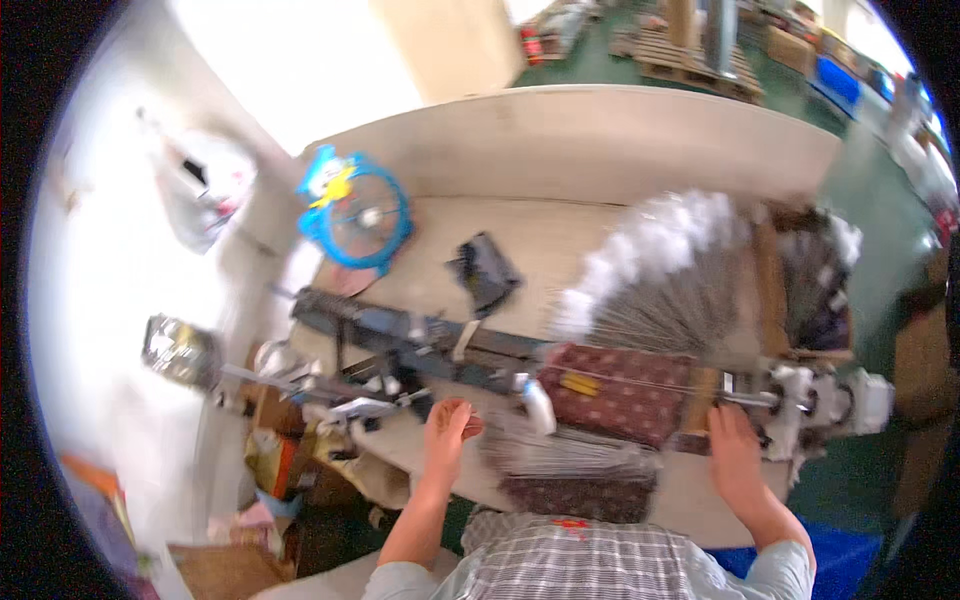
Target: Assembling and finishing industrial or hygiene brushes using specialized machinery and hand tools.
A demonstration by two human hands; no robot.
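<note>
A workshop: a long bench machine, fanned stick bundles and stacked pallets.

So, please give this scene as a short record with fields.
Left hand: open, fingertips on the near end of a bundle of thin sticks
Right hand: open, flat on the workbench beside the long metal machine
Patterned cloth: dark red, under the sticks
Blue fan: far left
White-tipped sticks: fanned out behind
</note>
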